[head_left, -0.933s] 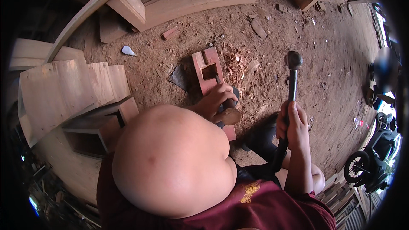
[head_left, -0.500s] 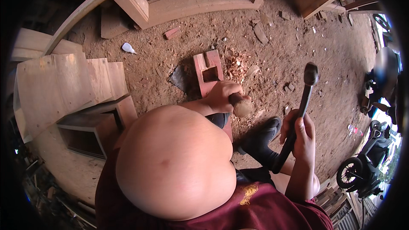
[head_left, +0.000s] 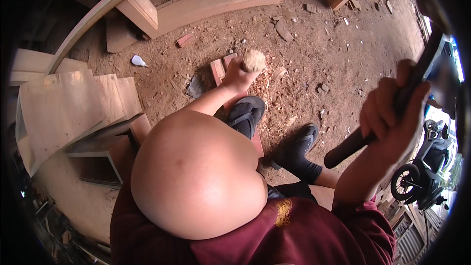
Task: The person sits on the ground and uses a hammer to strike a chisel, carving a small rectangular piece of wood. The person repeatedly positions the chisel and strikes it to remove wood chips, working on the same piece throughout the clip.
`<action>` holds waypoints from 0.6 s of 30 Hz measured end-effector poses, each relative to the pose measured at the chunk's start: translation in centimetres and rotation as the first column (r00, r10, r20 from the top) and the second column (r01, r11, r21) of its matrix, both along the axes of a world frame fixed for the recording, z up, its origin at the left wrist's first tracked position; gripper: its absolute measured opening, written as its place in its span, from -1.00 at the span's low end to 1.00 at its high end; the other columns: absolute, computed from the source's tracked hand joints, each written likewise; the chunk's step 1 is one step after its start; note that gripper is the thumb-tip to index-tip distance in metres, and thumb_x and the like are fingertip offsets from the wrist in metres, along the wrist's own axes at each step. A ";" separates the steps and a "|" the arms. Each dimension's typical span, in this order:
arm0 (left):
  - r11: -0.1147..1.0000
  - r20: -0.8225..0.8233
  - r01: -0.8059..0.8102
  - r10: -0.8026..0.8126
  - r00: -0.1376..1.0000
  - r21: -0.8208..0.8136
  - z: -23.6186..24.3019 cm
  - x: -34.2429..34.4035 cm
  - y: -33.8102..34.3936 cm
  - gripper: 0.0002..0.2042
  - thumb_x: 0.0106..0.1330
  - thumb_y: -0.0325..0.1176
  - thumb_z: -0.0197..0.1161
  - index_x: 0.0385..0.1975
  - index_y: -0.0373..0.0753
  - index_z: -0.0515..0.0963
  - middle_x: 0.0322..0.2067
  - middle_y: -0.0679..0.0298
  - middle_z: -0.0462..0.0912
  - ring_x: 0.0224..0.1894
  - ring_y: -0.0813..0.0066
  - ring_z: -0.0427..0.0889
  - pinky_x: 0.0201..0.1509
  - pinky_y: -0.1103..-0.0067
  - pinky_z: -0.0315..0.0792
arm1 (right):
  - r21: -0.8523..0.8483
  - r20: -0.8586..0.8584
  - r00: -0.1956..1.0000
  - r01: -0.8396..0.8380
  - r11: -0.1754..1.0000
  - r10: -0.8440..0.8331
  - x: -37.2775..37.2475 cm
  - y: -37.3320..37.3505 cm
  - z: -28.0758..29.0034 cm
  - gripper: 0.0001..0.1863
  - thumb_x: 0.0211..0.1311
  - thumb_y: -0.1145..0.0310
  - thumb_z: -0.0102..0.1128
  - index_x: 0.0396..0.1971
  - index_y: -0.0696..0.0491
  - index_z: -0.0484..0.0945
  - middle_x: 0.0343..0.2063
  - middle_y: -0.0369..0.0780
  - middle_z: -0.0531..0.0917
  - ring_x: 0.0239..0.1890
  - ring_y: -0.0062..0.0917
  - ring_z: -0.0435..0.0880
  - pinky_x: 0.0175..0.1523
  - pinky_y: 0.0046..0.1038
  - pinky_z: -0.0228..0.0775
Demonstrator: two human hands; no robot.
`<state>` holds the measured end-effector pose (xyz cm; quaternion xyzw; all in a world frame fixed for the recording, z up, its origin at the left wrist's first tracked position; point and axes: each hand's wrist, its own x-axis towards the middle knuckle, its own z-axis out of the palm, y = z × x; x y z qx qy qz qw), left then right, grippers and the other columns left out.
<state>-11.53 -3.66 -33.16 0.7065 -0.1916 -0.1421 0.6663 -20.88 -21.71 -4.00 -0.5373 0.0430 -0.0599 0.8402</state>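
Observation:
My left hand is wrapped around a chisel with a round, pale wooden handle end; its blade is hidden. The hand is over a reddish timber lying on the ground, covering the part where a cut hole showed earlier. My left foot, in a dark sandal, rests on this timber. At the right, my right hand is raised, gripping a hammer by its dark handle. The hammer's head end, up at the dark right rim, is hard to make out.
Wood chips lie beside the timber on the dirt floor. Wooden frames stand along the far side. Stacked boards are at the left, a motorcycle at the right. A white bottle lies far left.
My right hand has swung the hammer up and to the right. My left hand has moved farther away along the timber with the chisel, uncovering my left sandal.

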 end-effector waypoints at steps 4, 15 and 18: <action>0.972 0.039 0.062 -0.073 0.997 0.227 -0.2 -1.5 0.3 -0.80 0.04 -0.33 0.29 -0.36 -0.26 0.63 -0.47 0.14 0.69 -0.35 0.28 0.71 -0.29 0.43 0.53 | -0.640 -0.705 0.701 -0.563 0.523 -0.109 1.0 4.5 -5.0 -0.70 0.42 0.21 -0.05 -0.38 0.16 0.42 -0.73 -0.23 0.38 -0.62 -0.23 0.38 -0.41 -0.25 0.26; 0.990 0.198 0.088 -0.109 0.974 0.115 0.3 -2.4 0.8 -0.81 0.03 -0.34 0.34 -0.40 -0.29 0.59 -0.50 0.09 0.66 -0.39 0.18 0.69 -0.32 0.41 0.53 | -0.690 -0.584 0.811 -0.494 0.528 -0.005 -6.5 2.9 -11.2 -0.60 0.47 0.13 -0.18 -0.53 0.08 0.33 -0.69 -0.38 0.38 -0.65 -0.66 0.35 -0.56 -0.50 0.17; 0.993 0.323 0.052 -0.085 0.943 0.109 -0.3 -2.5 0.9 -0.88 0.03 -0.42 0.31 -0.45 -0.27 0.54 -0.53 0.16 0.61 -0.42 0.21 0.65 -0.33 0.45 0.48 | -0.282 -0.865 0.497 -0.379 0.881 -0.063 -10.7 2.7 -16.8 -0.65 0.50 0.11 -0.22 -0.44 0.03 0.29 -0.73 -0.40 0.26 -0.77 -0.72 0.20 -0.69 -0.59 0.11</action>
